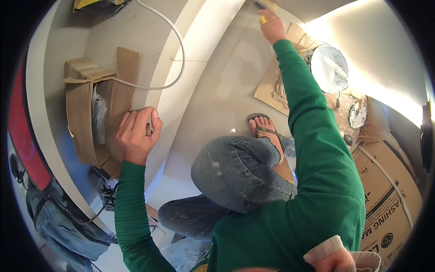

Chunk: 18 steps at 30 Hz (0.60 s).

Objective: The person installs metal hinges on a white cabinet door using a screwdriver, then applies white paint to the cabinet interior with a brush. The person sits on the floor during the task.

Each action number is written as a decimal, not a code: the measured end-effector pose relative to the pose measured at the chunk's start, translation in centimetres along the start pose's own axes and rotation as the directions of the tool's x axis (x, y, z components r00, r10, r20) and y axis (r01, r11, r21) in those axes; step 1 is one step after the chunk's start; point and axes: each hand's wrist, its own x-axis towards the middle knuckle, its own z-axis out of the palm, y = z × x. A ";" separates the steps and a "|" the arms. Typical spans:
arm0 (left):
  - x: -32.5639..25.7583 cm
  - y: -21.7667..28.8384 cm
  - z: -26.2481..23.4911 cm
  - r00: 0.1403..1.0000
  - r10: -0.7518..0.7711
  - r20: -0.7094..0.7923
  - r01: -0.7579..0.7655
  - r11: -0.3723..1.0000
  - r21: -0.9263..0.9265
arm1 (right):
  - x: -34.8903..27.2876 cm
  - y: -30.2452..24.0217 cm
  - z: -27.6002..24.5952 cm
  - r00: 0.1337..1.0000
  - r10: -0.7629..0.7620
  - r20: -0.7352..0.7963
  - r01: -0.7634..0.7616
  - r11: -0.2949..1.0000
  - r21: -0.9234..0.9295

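Reaching toward twelve o'clock, the right hand [271, 25] has its fingers clamped on a tool with a yellow handle [263, 19], pressed to the pale wall panel [226, 77] near the top rim. The left hand [136, 133], at nine o'clock of the bent knee [233, 170], curls its fingers together over the white ledge [170, 97]; whether they pinch the small dark thing at the fingertips, I cannot tell. At ten o'clock of that hand an open cardboard box [86, 104] holds a plastic bag [98, 115], and a white cable [174, 54] loops out of it toward twelve. At three o'clock of the right arm stands a white bucket [328, 68] on a smeared board [272, 88], with a small lid [357, 114] just below. A sandalled foot [265, 127] lies between knee and board. A large printed carton [389, 195] fills four o'clock.
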 end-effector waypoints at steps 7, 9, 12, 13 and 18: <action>0.0 0.2 0.2 1.000 0.003 -0.029 -0.003 1.000 0.019 | -24.4 -9.6 12.5 0.466 -0.559 0.686 0.630 0.754 0.186; -0.1 0.2 0.2 0.999 0.020 -0.032 -0.019 0.999 0.030 | -29.4 -11.3 13.1 0.285 -0.626 0.726 0.365 0.771 0.521; -0.3 0.1 0.4 0.998 0.031 -0.050 -0.029 0.999 0.043 | -28.3 -10.5 8.7 0.371 -0.685 0.627 0.227 0.722 0.654; -0.4 0.0 0.4 0.998 0.026 -0.060 -0.023 0.999 0.049 | -26.4 -9.5 6.2 0.458 -0.645 0.612 0.256 0.755 0.604; -0.8 0.0 0.6 0.998 0.003 -0.061 0.001 0.997 0.073 | -10.4 -3.6 -2.1 0.899 -0.404 0.168 0.413 0.910 -0.019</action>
